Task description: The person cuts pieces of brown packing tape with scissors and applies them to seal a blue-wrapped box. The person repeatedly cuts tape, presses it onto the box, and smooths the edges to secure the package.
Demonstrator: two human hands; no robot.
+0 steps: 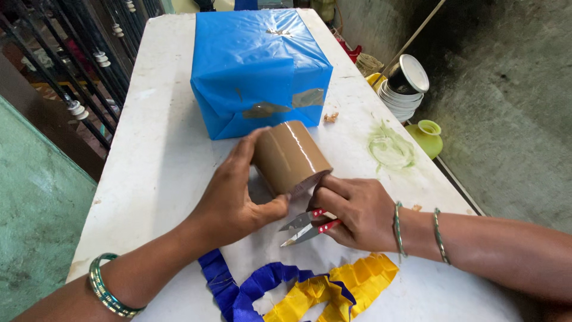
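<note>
A white, scuffed table (149,155) stretches ahead of me, with a box wrapped in blue paper (259,71) at its far end and a blue and yellow paper ribbon (310,289) by my wrists. My left hand (232,191) is clamped around the roll of brown tape (289,156), which lies tilted just before the box, while my right hand (357,211) pinches its loose end and grips small red-handled snips (307,226). The roll seems light, stiff and glossy, so I judge it best steadied around its sides; the free strip is thin, sticky and apt to curl.

tape roll (291,156) core: I can't see it, my left hand (229,197) covers it.
ribbon (298,289): bottom edge crops it.
</note>
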